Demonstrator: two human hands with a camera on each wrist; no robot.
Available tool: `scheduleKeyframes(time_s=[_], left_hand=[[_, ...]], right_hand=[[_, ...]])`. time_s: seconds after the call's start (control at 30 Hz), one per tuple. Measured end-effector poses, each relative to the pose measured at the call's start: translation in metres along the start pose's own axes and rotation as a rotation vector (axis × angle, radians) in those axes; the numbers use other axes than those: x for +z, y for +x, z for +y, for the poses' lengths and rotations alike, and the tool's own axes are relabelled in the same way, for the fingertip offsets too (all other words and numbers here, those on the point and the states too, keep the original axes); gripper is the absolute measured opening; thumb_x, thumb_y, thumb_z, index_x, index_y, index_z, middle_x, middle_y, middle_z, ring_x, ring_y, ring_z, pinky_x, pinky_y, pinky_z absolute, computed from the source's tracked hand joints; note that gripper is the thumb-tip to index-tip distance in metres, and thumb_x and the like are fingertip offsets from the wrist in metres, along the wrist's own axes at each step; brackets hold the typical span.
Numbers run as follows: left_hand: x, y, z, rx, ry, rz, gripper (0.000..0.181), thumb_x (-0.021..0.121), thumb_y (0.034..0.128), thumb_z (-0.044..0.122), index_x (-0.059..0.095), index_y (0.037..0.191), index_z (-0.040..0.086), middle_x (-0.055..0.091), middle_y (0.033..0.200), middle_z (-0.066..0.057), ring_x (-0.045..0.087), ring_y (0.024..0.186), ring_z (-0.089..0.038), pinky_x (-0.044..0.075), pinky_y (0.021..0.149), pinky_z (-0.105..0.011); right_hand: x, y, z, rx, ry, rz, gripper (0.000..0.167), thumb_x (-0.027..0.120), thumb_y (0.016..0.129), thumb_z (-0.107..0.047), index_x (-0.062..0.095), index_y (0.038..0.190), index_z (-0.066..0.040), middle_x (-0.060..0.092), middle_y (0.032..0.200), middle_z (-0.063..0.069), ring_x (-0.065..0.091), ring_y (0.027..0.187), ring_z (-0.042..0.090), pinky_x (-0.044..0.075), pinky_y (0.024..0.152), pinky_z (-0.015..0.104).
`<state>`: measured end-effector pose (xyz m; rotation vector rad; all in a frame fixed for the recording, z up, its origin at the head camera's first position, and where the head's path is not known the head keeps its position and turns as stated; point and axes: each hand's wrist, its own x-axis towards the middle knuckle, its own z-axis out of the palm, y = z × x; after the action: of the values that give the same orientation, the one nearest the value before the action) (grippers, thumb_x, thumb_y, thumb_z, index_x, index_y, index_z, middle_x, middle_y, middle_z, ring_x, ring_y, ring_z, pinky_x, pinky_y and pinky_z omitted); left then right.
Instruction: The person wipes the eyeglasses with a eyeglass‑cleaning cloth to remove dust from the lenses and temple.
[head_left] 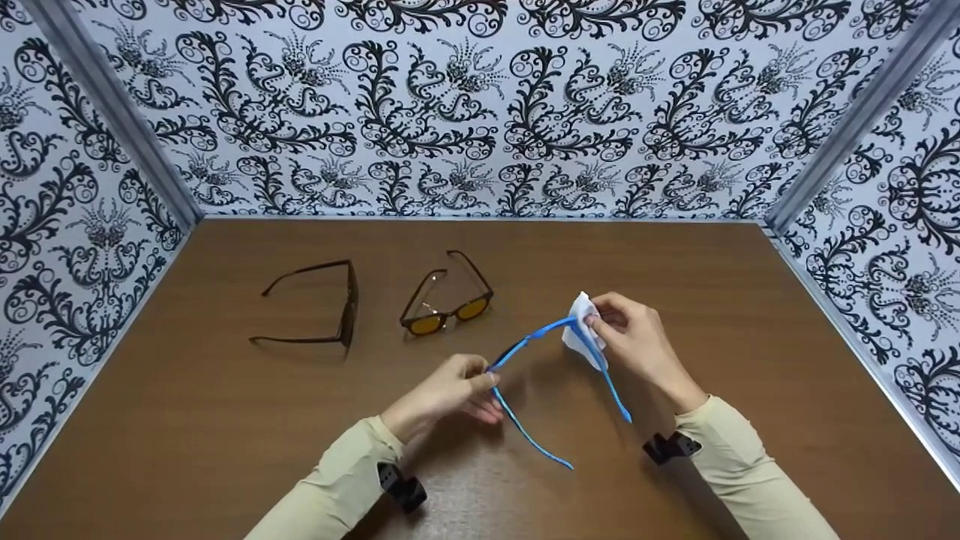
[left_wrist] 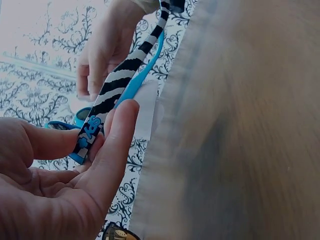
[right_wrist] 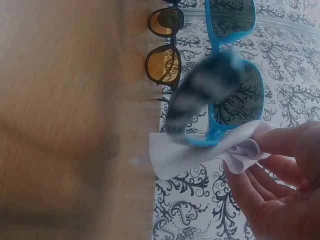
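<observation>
Blue-framed sunglasses (head_left: 550, 328) are held above the table between the two hands, their temples pointing toward the person. Zebra stripes in black and white cover the temple (left_wrist: 116, 86) in the left wrist view. My left hand (head_left: 450, 391) pinches the frame at its left hinge end, thumb against fingers. With thumb and fingers, my right hand (head_left: 637, 341) grips a white cloth (head_left: 580, 337) at the other end of the frame. The cloth (right_wrist: 185, 156) lies against the blue hinge corner in the right wrist view. Dark lenses (right_wrist: 237, 95) show there too.
Glasses with amber lenses (head_left: 450, 316) rest on the brown table (head_left: 225, 420), temples pointing to the back. Left of them lie dark glasses (head_left: 348, 307), side-on with temples spread. Patterned walls (head_left: 480, 112) enclose the table at the back and sides.
</observation>
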<state>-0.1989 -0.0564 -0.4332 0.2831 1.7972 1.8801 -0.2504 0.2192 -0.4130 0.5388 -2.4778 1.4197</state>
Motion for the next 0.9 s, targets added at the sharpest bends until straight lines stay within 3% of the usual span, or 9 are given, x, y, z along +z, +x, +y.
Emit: scheduleKeyframes(time_s=[0.2,0.4,0.53,0.67,0.9], left_hand=[[-0.001,0.001,0.000,0.007,-0.017,0.030,0.014,0.047,0.0980,0.001,0.050,0.096,-0.013,0.062,0.073,-0.019,0.068,0.068,-0.027,0.057,0.065,-0.038],[-0.010,0.005,0.003,0.030,-0.075,0.059,0.013,0.046,0.0983,0.000,0.047,0.098,-0.012,0.061,0.073,-0.018,0.068,0.067,-0.024,0.057,0.066,-0.036],[-0.017,0.008,0.009,0.043,-0.125,0.115,0.010,0.044,0.0986,-0.002,0.044,0.101,-0.011,0.061,0.070,-0.016,0.066,0.062,-0.022,0.057,0.066,-0.037],[-0.024,0.011,0.014,0.062,-0.157,0.171,0.006,0.042,0.0991,-0.003,0.045,0.095,-0.007,0.060,0.069,-0.017,0.065,0.059,-0.020,0.057,0.066,-0.036],[-0.037,0.013,0.016,0.095,-0.165,0.247,0.007,0.043,0.0987,-0.002,0.045,0.096,-0.008,0.060,0.073,-0.018,0.066,0.061,-0.020,0.057,0.066,-0.035]], right_hand=[[-0.001,-0.002,0.000,0.012,0.002,0.011,0.015,0.066,0.085,0.008,0.066,0.100,0.007,0.068,0.091,0.016,0.066,0.086,0.028,0.053,0.076,0.024],[0.000,-0.001,-0.002,0.044,0.006,0.015,0.014,0.065,0.086,0.009,0.066,0.100,0.007,0.068,0.092,0.017,0.066,0.085,0.030,0.053,0.076,0.027],[0.001,0.000,-0.002,0.061,-0.001,0.014,0.014,0.064,0.085,0.012,0.064,0.099,0.010,0.068,0.092,0.020,0.066,0.086,0.034,0.053,0.076,0.029],[0.000,-0.001,-0.004,0.067,0.017,0.009,0.015,0.064,0.085,0.011,0.065,0.099,0.009,0.068,0.092,0.018,0.066,0.086,0.031,0.052,0.075,0.024],[-0.006,-0.005,-0.011,0.018,0.049,0.009,0.015,0.067,0.084,0.009,0.066,0.099,0.008,0.068,0.092,0.016,0.066,0.084,0.026,0.052,0.074,0.021]])
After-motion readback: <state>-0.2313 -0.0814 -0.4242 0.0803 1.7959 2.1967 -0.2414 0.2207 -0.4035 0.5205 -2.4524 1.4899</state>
